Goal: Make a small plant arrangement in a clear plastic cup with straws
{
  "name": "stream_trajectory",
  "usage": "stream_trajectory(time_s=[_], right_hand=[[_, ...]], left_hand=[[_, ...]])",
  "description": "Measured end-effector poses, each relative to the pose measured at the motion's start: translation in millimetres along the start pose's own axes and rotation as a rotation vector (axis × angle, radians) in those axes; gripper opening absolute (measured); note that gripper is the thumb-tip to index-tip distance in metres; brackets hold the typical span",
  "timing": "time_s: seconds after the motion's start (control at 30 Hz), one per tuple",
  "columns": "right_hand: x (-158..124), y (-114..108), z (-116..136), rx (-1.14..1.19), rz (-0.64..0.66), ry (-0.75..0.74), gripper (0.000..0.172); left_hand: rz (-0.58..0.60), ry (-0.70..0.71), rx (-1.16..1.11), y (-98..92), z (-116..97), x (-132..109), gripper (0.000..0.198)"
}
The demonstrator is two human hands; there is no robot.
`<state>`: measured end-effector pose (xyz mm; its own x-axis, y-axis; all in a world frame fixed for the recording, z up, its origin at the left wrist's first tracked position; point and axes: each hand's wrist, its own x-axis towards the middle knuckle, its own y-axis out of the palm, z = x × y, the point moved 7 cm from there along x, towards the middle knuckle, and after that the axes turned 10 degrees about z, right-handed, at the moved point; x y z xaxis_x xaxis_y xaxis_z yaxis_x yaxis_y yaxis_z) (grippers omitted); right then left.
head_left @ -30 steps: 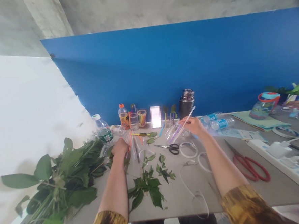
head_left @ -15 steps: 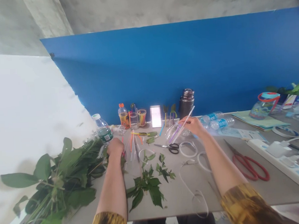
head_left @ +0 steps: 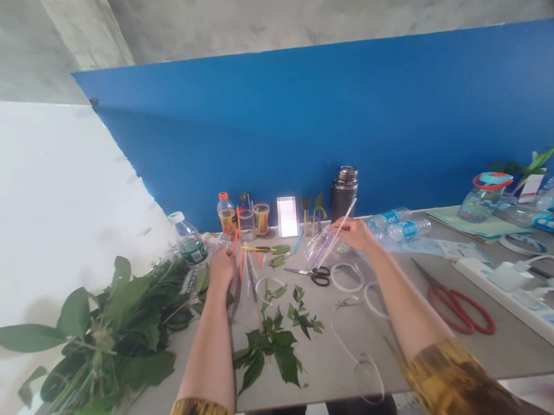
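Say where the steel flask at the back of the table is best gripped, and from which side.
Wrap the fingers around the upper body of the steel flask, coming from the front, above the clear plastic bottle. It stands upright, and its straight cylinder should suit a full wrap; the cap looks narrower and less secure.

Right hand (head_left: 356, 235) pinching a long clear straw (head_left: 340, 223) above a cut plastic bottle (head_left: 320, 247)
Left hand (head_left: 222, 267) rests among orange, yellow and clear straws (head_left: 246, 271), left of the black-handled scissors (head_left: 316, 275) on the grey table (head_left: 343, 366); from those scissors, a leafy sprig (head_left: 271, 345) lies just toward the person, white plastic loops (head_left: 346, 277) just right, red-handled shears (head_left: 456, 309) and a power strip (head_left: 522, 305) farther right, a steel flask (head_left: 342, 192) behind, and a heaped leafy bundle (head_left: 102, 343) well left, past a water bottle (head_left: 190, 244)
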<state>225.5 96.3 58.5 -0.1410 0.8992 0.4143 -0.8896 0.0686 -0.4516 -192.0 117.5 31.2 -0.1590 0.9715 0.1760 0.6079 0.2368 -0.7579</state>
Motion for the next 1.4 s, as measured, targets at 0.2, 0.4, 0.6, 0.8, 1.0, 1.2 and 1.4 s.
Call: stream_trajectory(time_s=[0.2,0.4,0.6,0.8,1.0,1.2,1.4], right_hand=[[0.5,-2.9,-2.3,-0.011,-0.002,0.007,0.028],[-0.5,-6.7,-1.7,-0.002,-0.022,0.029,0.023],[-0.6,-6.6,0.3,0.009,-0.026,0.013,0.021],[-1.5,-7.3,-0.7,0.015,-0.035,0.020,0.021],[-1.2,-6.0,0.2,0.037,-0.031,0.014,0.022],[-2.2,-3.8,4.2,0.075,-0.017,0.002,0.022],[-2.0,-5.7,3.4,0.042,-0.034,0.016,0.023]], left_hand=[[0.065,0.355,-0.423,33.0,-76.8,-24.0,0.018],[0.188,0.476,-0.549,62.5,-115.9,-55.1,0.021],[0.395,0.335,-0.920,72.6,-117.1,-60.6,0.041],[0.385,0.313,-0.977,76.7,-122.1,-62.6,0.029],[0.427,0.206,-1.077,93.5,-114.9,-57.1,0.046],[0.352,0.223,-0.944,94.6,-113.2,-56.6,0.032],[0.416,0.385,-0.614,109.6,-124.1,-66.2,0.021]])
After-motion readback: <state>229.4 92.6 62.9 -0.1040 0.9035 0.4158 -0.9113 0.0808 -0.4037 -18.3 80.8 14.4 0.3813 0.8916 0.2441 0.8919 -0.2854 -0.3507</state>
